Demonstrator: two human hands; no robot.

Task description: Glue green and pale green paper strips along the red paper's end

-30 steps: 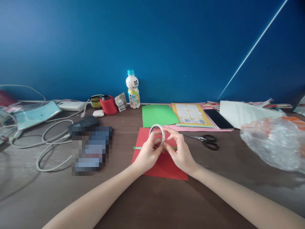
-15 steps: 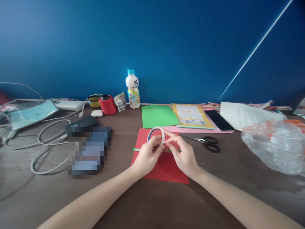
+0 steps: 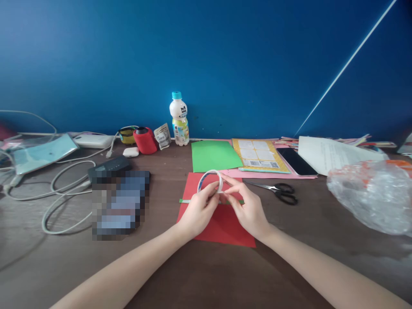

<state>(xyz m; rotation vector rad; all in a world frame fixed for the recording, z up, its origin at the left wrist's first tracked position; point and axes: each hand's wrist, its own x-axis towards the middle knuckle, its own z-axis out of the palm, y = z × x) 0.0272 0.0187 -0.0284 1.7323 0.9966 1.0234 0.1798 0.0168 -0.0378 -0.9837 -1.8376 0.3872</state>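
Note:
A white roll of tape (image 3: 210,173) is held upright above a sheet of red paper (image 3: 222,229). My left hand (image 3: 200,210) pinches the roll's lower edge between thumb and fingers. My right hand (image 3: 247,206) is closed at the roll's right side, thumb and fingertips together at its edge; whether a tape end is between them is too small to make out. A thin green strip (image 3: 184,201) lies across the red paper, its middle hidden behind my hands. Scissors (image 3: 278,189) with black handles lie just right of the paper.
Behind the red paper lie green paper (image 3: 215,155), a yellow packet (image 3: 260,155) and a black phone (image 3: 296,162). A bottle (image 3: 179,120) stands near the blue wall. Crumpled clear plastic (image 3: 373,199) is at right. Cables, a dark power bank (image 3: 109,168) and a blurred-out device (image 3: 124,206) are at left.
The roll of tape has tilted slightly to the left in my left hand. My fingers have shifted only a little at its edge; everything else stays in place.

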